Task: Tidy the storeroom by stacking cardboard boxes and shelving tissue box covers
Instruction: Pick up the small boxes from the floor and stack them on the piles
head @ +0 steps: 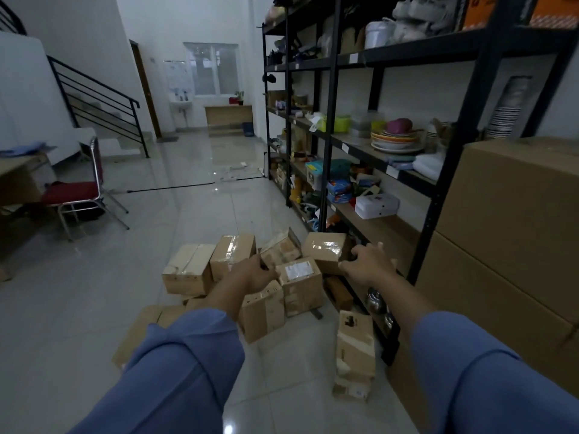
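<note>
Floor: the glossy pale tiled floor (78,308) spreads under and in front of both my hands.
Rack: the tall black metal shelving rack (329,120) stands to the right of my right hand and runs away from me. Its shelves carry plates, tubs and packets.
Cartons: two large plain brown cardboard cartons (507,208), one on top of the other, stand to the right of my right arm, at the near end of the rack.
Chair: the red-cushioned metal chair (70,191) is well apart, to the left of my left hand.
Pile: the small brown cardboard boxes (188,267) lie in a loose heap on the floor, under and just beyond my hands. Some are flat and some are tilted; they are not yet stacked.
Worn box: a tall dented brown box (355,349) stands on its end below my right forearm.
Labelled box: the brown box with a white paper label (300,286) sits between my two hands.
Taped box: the brown box with shiny clear tape (324,249) is just beyond the labelled one, at my right hand.
Left hand: my left hand (255,272) has bent fingers at the left edge of the labelled box. I cannot tell if it grips.
Right hand: my right hand (368,264) curls its fingers over the right end of the taped box, with the thumb at its near edge.
</note>
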